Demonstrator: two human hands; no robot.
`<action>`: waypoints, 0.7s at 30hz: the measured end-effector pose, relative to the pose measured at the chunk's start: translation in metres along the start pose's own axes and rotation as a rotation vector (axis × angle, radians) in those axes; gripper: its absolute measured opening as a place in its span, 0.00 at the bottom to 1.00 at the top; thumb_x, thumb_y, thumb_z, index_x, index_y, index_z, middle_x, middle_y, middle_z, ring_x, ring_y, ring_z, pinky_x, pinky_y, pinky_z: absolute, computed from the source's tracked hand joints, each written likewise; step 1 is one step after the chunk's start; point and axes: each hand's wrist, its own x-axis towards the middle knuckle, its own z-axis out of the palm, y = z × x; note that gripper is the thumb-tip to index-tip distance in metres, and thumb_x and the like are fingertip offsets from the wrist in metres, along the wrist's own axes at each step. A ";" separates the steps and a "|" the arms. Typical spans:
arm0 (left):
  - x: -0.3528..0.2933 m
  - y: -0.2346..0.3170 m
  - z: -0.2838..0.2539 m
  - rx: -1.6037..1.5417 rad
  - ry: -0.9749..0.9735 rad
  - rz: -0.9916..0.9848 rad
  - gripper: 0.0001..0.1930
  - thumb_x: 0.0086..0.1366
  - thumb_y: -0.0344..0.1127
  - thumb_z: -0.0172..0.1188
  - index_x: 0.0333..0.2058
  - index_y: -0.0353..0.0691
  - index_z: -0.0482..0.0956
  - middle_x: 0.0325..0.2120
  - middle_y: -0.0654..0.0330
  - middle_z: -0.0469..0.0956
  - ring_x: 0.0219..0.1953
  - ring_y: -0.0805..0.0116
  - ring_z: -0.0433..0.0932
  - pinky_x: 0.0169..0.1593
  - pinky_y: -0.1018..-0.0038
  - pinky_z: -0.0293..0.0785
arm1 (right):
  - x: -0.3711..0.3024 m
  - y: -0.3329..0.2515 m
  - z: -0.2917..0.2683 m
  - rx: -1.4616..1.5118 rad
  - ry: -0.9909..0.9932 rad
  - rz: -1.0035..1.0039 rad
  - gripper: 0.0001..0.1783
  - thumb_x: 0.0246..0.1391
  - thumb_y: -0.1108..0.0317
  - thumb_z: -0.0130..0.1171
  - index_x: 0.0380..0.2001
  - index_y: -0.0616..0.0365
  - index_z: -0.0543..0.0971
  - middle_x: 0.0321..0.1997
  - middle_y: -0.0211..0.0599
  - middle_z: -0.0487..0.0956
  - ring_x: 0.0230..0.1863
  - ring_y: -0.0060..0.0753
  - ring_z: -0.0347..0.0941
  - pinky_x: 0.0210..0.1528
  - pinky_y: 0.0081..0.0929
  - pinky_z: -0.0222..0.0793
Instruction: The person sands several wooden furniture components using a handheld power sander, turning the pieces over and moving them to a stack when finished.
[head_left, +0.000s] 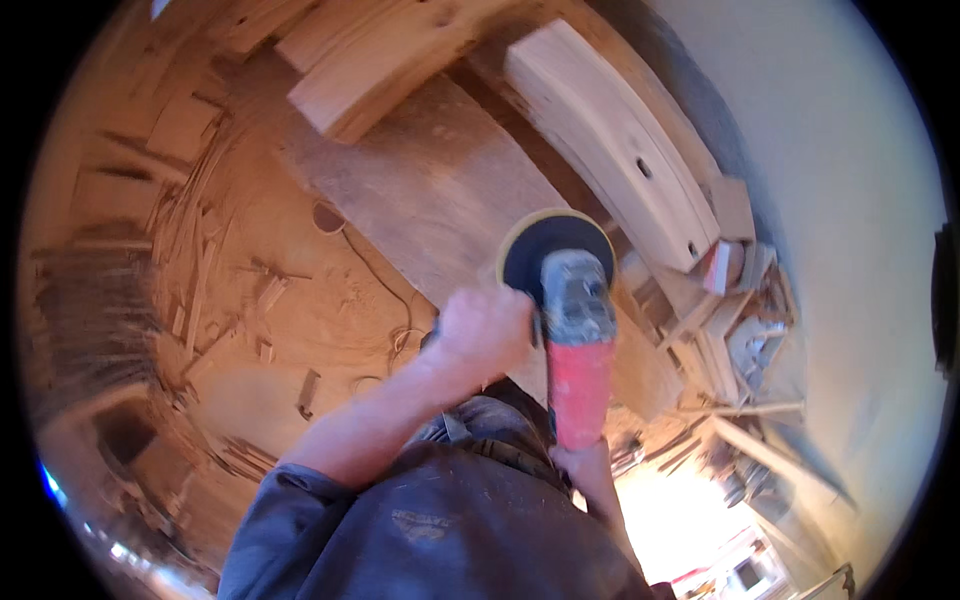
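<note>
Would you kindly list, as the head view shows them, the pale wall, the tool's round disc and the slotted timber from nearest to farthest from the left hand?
1. Round disc: just above and right of the left hand.
2. Slotted timber: farther up and to the right.
3. Pale wall: beyond the timber, at far right.

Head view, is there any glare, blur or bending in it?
In the head view, glare bleaches a patch at lower right; also in the head view, the left hand on the red power tool looks soft, perhaps from motion; the head view's fisheye circle leaves black corners, and the pale wall bows toward its rim.
</note>
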 end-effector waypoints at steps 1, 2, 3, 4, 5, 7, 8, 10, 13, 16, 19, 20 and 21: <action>0.004 -0.006 -0.004 0.057 0.006 -0.009 0.07 0.52 0.35 0.63 0.29 0.41 0.86 0.26 0.47 0.83 0.32 0.47 0.85 0.37 0.55 0.81 | 0.005 -0.009 0.000 -0.107 0.005 -0.056 0.22 0.43 0.64 0.69 0.38 0.71 0.81 0.34 0.49 0.85 0.38 0.34 0.84 0.39 0.35 0.77; 0.005 -0.008 -0.008 0.072 -0.045 -0.023 0.07 0.52 0.36 0.63 0.28 0.40 0.85 0.26 0.47 0.83 0.33 0.46 0.85 0.37 0.55 0.81 | 0.005 -0.015 0.002 -0.030 -0.004 -0.055 0.22 0.43 0.64 0.69 0.39 0.70 0.81 0.34 0.50 0.85 0.39 0.35 0.84 0.40 0.35 0.77; 0.006 -0.007 -0.014 0.087 -0.087 -0.040 0.08 0.52 0.36 0.63 0.28 0.40 0.85 0.26 0.47 0.83 0.33 0.46 0.85 0.37 0.55 0.81 | 0.005 -0.021 0.001 0.042 -0.010 -0.062 0.21 0.44 0.64 0.69 0.39 0.70 0.81 0.35 0.51 0.86 0.39 0.36 0.84 0.41 0.35 0.77; 0.010 -0.001 -0.016 0.104 -0.122 -0.061 0.08 0.52 0.36 0.62 0.28 0.40 0.85 0.26 0.47 0.83 0.33 0.46 0.85 0.37 0.54 0.80 | 0.004 -0.020 -0.002 0.109 -0.015 -0.077 0.21 0.44 0.64 0.69 0.39 0.69 0.82 0.35 0.52 0.86 0.40 0.37 0.84 0.42 0.35 0.77; 0.012 0.011 -0.012 0.137 -0.143 -0.041 0.08 0.53 0.36 0.61 0.29 0.40 0.85 0.27 0.47 0.83 0.34 0.47 0.85 0.38 0.55 0.81 | 0.000 -0.009 -0.005 0.147 -0.007 -0.072 0.22 0.44 0.63 0.69 0.39 0.69 0.82 0.35 0.52 0.86 0.41 0.38 0.85 0.42 0.36 0.78; 0.008 0.038 -0.002 0.215 -0.175 -0.017 0.09 0.55 0.35 0.60 0.32 0.39 0.85 0.29 0.49 0.84 0.35 0.48 0.85 0.39 0.57 0.81 | -0.007 0.017 -0.009 0.225 -0.007 -0.077 0.23 0.44 0.63 0.69 0.40 0.70 0.82 0.36 0.53 0.86 0.41 0.40 0.85 0.44 0.37 0.78; 0.008 0.052 0.009 0.229 -0.193 0.012 0.09 0.54 0.35 0.60 0.32 0.39 0.85 0.29 0.48 0.84 0.35 0.49 0.85 0.39 0.57 0.81 | -0.011 0.037 -0.011 0.248 0.013 -0.039 0.23 0.44 0.63 0.70 0.40 0.71 0.82 0.36 0.54 0.86 0.41 0.40 0.85 0.44 0.37 0.78; 0.006 0.080 0.039 0.253 -0.228 0.058 0.09 0.54 0.35 0.61 0.32 0.40 0.86 0.30 0.48 0.84 0.35 0.49 0.85 0.38 0.57 0.81 | -0.021 0.079 -0.020 0.284 0.040 0.035 0.24 0.44 0.62 0.70 0.40 0.71 0.82 0.36 0.54 0.86 0.41 0.42 0.85 0.45 0.38 0.78; -0.003 0.125 0.072 0.257 -0.253 0.138 0.09 0.54 0.35 0.61 0.32 0.40 0.85 0.30 0.48 0.84 0.36 0.50 0.86 0.38 0.57 0.81 | -0.042 0.112 -0.039 0.248 0.071 0.177 0.25 0.44 0.60 0.70 0.39 0.72 0.82 0.37 0.53 0.86 0.42 0.43 0.85 0.46 0.37 0.79; -0.011 0.172 0.110 0.217 -0.272 0.253 0.08 0.55 0.34 0.61 0.31 0.42 0.86 0.29 0.50 0.85 0.35 0.50 0.86 0.39 0.57 0.82 | -0.056 0.182 -0.039 0.305 0.106 0.262 0.17 0.43 0.62 0.70 0.31 0.67 0.82 0.28 0.44 0.84 0.31 0.37 0.82 0.34 0.35 0.77; -0.018 0.216 0.150 0.148 -0.317 0.338 0.08 0.54 0.37 0.63 0.31 0.42 0.84 0.29 0.48 0.84 0.36 0.49 0.85 0.41 0.55 0.81 | -0.079 0.232 -0.044 0.514 0.131 0.282 0.08 0.38 0.69 0.69 0.20 0.60 0.79 0.17 0.33 0.78 0.15 0.25 0.73 0.18 0.29 0.67; -0.022 0.228 0.161 0.134 -0.335 0.355 0.08 0.54 0.36 0.63 0.31 0.42 0.84 0.30 0.48 0.84 0.37 0.49 0.85 0.42 0.55 0.81 | -0.084 0.240 -0.047 0.516 0.159 0.283 0.09 0.39 0.68 0.68 0.18 0.60 0.78 0.15 0.32 0.76 0.14 0.24 0.71 0.17 0.30 0.66; -0.024 0.241 0.170 0.115 -0.352 0.376 0.08 0.54 0.36 0.64 0.32 0.41 0.85 0.31 0.48 0.84 0.38 0.49 0.85 0.42 0.55 0.81 | -0.089 0.249 -0.050 0.516 0.194 0.286 0.10 0.41 0.67 0.67 0.16 0.60 0.78 0.14 0.30 0.74 0.14 0.23 0.70 0.16 0.30 0.64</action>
